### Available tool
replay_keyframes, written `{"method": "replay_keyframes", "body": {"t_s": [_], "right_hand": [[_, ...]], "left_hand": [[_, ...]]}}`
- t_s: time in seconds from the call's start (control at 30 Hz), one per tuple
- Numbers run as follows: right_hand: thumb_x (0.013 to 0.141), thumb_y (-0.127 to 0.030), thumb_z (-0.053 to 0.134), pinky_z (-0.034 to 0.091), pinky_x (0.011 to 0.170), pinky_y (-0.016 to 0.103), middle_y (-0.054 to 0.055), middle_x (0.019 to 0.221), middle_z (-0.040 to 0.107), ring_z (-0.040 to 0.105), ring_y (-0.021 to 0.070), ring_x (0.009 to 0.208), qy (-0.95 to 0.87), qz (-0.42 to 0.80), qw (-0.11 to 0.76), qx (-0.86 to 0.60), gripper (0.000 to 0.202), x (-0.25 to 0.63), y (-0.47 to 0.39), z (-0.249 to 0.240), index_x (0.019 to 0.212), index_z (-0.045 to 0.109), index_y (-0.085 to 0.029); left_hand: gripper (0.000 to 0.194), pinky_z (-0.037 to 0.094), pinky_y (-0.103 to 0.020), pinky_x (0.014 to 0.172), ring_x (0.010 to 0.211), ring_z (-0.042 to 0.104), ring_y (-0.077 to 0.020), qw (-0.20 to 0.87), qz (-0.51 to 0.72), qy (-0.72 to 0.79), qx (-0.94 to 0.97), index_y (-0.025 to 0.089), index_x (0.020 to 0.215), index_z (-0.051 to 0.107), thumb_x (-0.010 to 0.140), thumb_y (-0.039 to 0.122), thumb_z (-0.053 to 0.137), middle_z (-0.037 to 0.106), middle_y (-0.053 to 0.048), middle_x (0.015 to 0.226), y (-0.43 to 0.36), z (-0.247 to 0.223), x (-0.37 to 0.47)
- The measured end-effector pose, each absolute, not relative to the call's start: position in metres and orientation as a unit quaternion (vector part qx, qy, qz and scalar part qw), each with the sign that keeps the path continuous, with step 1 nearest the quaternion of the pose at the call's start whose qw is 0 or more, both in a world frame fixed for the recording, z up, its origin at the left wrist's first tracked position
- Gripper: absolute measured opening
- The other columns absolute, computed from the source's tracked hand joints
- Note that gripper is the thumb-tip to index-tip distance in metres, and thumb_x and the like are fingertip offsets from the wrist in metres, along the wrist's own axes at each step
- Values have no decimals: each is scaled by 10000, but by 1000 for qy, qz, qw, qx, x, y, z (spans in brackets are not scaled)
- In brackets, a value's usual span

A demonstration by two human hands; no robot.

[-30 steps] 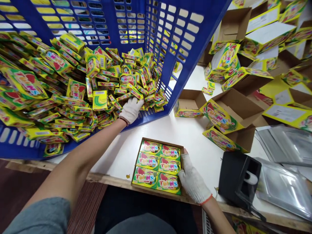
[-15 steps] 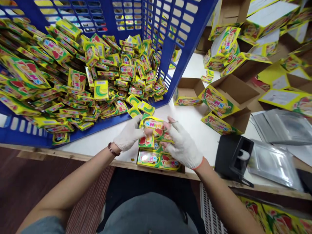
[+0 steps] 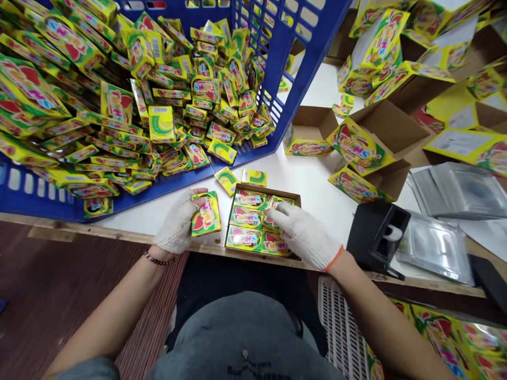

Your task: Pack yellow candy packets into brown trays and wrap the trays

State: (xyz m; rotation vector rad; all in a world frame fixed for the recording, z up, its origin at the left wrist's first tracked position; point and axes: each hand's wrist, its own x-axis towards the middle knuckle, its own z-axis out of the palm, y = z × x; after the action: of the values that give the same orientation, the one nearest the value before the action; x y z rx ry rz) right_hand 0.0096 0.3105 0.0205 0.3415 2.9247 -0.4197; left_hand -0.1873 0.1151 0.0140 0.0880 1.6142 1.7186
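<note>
My left hand point(image 3: 176, 221), in a white fingertip-less glove, is closed round a small yellow-green candy box point(image 3: 206, 215) with a watermelon print, just left of an open cardboard carton point(image 3: 298, 200). Inside the carton, small candy boxes point(image 3: 244, 216) lie face up in rows. My right hand point(image 3: 295, 227), gloved too, reaches over the carton's right side with curled fingers on a slightly tilted candy box point(image 3: 279, 201); its fingertips are partly hidden. Two loose candy boxes point(image 3: 254, 177) lie at the carton's far edge.
A large blue crate point(image 3: 158, 192) heaped with candy boxes takes up the left. Printed empty cartons point(image 3: 358, 148) are piled at the right. A black tape dispenser point(image 3: 374, 237) and clear plastic pieces point(image 3: 439, 253) stand near the table's right front edge.
My hands have moved apart. The left has gone left with one candy box, while the right has lowered onto the carton, whose rows now show. The camera view has shifted down.
</note>
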Motion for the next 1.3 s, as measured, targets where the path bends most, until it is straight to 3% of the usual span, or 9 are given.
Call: {"method": "replay_keyframes", "body": {"t_s": [0.2,0.33,0.47,0.63,0.77,0.87,1.03,1.17,1.3], "right_hand": [[849,-97,536,370,983,527,202,1456,488,432,379,1296,998,-13,49,37,378,-12,346,12,1205,635,-177],[741,-198,659,429,856,426,178,1161,637,565,319,1049,993,-88,71,45,431,-9,340,26,1165,626,-126],[799,-355,690,425,735,348,135,1058,642,576,256,911,977,-159,121,76,426,-12,306,20,1168,633,-148],[883,-222,624,432,794,339,107,1046,629,560,229,940,971,-192,143,-11,227,-21,286,-3,1099,667,-168],[921,-200,579,452,891,358,88,1035,624,561,213,973,948,-292,105,-65,156,-12,298,-9,1050,659,-168],[952,-192,486,482,884,346,61,973,630,584,184,921,921,-386,50,-20,155,-5,308,0,983,637,-176],[904,-289,531,525,891,392,80,1121,651,630,208,951,881,-437,-110,142,392,-18,315,27,1283,521,-187],[857,-248,505,464,1047,424,90,1308,603,590,235,1180,878,-441,-148,112,509,-33,315,32,1365,500,-208],[895,-338,449,584,718,371,40,946,668,671,193,753,797,-533,-97,267,492,-27,308,4,1374,448,-228]], "left_hand": [[568,597,-284,615,765,671,-158,420,686,591,73,190,1163,526,677,291,802,673,-46,1020,124,13,-163],[627,575,-249,609,761,666,-149,369,694,610,99,180,1169,524,660,350,848,684,-36,986,117,9,-161],[580,525,-224,558,678,623,-121,315,713,621,86,193,1137,564,662,366,850,679,-12,902,114,8,-163],[530,481,-223,520,603,564,-101,300,711,625,112,201,1137,590,694,368,828,648,4,827,119,8,-163],[538,490,-229,545,633,580,-113,308,711,622,118,209,1147,569,707,393,819,629,13,806,124,3,-162],[539,529,-257,611,726,623,-137,311,690,633,161,195,1203,546,757,405,765,660,-30,929,130,2,-158],[604,520,-390,956,1077,637,-233,252,533,718,370,196,1414,478,834,272,628,657,-87,1176,150,11,-144],[640,530,-361,898,932,661,-192,178,502,740,411,203,1467,407,857,253,592,679,-66,1084,164,9,-159],[428,511,-376,946,1036,641,-216,68,417,816,395,157,1299,553,875,173,496,660,-115,1159,170,-11,-207]]}}
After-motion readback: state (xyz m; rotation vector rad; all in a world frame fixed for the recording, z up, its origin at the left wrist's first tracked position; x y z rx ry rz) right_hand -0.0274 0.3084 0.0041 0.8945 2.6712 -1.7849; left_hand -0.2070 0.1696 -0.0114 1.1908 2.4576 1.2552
